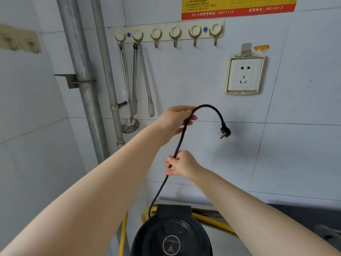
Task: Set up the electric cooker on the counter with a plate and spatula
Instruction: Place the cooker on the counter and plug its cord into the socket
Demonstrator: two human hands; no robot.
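Observation:
The round black electric cooker [171,235] sits on the counter at the bottom centre, lid closed. Its black power cord [162,183] rises from the back of the cooker through both hands. My right hand [182,166] grips the cord low down. My left hand [177,118] holds it higher, where it arches over to the black plug [225,131], which dangles free with its prongs pointing left. The white wall socket [244,74] is above and to the right of the plug. A slotted metal spatula [147,84] hangs from the hook rail [169,33]. No plate is in view.
Metal tongs [134,80] and a skimmer ladle [129,124] hang beside the spatula. Two grey vertical pipes [86,89] run down the left of the tiled wall. A yellow gas hose [214,221] lies behind the cooker. A dark stove edge [313,218] is at right.

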